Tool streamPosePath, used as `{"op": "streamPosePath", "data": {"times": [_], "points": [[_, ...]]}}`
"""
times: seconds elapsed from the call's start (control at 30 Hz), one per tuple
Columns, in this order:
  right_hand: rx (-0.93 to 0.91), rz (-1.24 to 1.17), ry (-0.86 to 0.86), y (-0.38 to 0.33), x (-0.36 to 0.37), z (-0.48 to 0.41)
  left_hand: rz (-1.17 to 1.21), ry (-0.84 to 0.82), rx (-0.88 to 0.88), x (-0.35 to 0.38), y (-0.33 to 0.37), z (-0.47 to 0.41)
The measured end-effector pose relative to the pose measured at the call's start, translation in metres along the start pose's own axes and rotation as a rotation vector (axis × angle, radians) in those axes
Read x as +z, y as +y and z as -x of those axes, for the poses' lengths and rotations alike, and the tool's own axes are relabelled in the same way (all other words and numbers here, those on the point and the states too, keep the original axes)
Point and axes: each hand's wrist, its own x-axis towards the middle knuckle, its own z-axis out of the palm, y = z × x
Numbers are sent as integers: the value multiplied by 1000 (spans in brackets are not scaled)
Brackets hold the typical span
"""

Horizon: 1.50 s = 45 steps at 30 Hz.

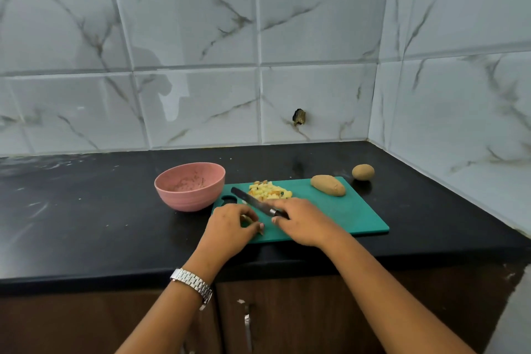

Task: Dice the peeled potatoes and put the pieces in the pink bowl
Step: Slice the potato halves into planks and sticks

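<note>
A green cutting board (344, 213) lies on the black counter. A heap of diced potato (270, 192) sits at the board's far left part. My right hand (304, 221) grips the handle of a dark knife (250, 198), whose blade points left toward the heap. My left hand (230, 227) pinches a small potato piece (247, 219) at the board's near left corner. An oblong potato (328, 185) rests on the board's far right corner. A rounder potato (363, 172) lies on the counter just beyond it. The pink bowl (189, 190) stands left of the board, with no pieces visible inside.
The black counter (86, 210) runs left and meets tiled walls behind and on the right (459, 123). Below the counter's front edge are brown cabinet doors with a metal handle (247, 325). A silver watch (192, 284) is on my left wrist.
</note>
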Motion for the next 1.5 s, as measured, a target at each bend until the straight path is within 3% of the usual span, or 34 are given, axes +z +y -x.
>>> {"op": "streamPosePath", "data": {"times": [0.17,0.5,1.0,1.2,1.5], "points": [[67,158,4,-10,11,-5,34,119,-34,8,-3,5],[202,330,43,-7,18,2,77,87,-97,9,-5,4],[198,337,25,23,-8,16,103,15,-118,3,-4,-3],[161,287,3,37,-16,18,269,37,-186,-4,1,-47],[90,291,86,58,-33,19,221,-278,-194,17,4,-123]]}}
